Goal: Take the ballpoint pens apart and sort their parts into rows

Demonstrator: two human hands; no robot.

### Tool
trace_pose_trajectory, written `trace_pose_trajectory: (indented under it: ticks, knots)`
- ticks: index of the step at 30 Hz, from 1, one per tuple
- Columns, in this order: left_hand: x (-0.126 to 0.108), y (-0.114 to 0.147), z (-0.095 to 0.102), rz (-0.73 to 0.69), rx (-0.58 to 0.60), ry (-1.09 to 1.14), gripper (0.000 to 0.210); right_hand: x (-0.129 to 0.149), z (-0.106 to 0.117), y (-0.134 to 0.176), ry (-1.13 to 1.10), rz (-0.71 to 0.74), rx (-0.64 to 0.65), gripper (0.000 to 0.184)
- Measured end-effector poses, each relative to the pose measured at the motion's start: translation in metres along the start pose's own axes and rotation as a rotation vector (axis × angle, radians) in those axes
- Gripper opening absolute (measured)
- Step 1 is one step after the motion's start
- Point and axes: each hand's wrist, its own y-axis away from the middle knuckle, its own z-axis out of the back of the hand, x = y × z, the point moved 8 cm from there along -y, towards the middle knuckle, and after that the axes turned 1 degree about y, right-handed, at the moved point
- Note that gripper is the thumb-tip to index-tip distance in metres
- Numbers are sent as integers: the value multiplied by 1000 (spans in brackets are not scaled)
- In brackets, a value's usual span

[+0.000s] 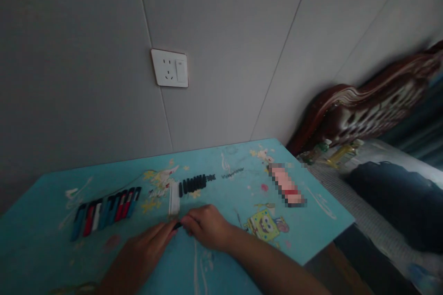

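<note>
Just in front of the white strips, my two hands meet fingertip to fingertip over the table. My left hand (pixel 152 244) pinches a small black piece (pixel 177 226), mostly hidden by the fingers. On its other end, my right hand (pixel 206 223) is closed, thumb against curled forefinger. Beyond the hands lie slim white strips (pixel 174 198), side by side. A row of short black pieces (pixel 194 184) runs beside them, ending in smaller dark bits (pixel 210 177). Farther right is a line of tiny thin parts (pixel 232 173). To the left rests a row of blue, red and white pens (pixel 107 209).
The blue table (pixel 228 269) with printed cartoon figures stands against a grey panelled wall (pixel 221 55) with a white socket (pixel 169 68). A pixelated pink object (pixel 285 184) lies at the right. Beyond the table's right edge are a bed with a carved headboard (pixel 346 106) and bottles (pixel 344 153).
</note>
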Motion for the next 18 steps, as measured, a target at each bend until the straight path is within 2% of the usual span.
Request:
trace_pose_trajectory:
  ticks: [4, 8, 11, 15, 18]
  knots:
    - [3, 6, -12, 32, 58, 70, 36, 1, 2, 1, 10, 50, 3, 35]
    - [10, 2, -12, 141, 114, 182, 33, 14, 5, 0, 136, 194, -4, 26]
    - [16, 0, -7, 177, 150, 179, 32, 23, 12, 0, 131, 249, -23, 25]
    - [14, -2, 2, 68, 121, 84, 35, 26, 15, 2, 37, 202, -43, 33]
    - [4, -2, 5, -50, 76, 16, 38, 16, 4, 1, -5, 74, -36, 30]
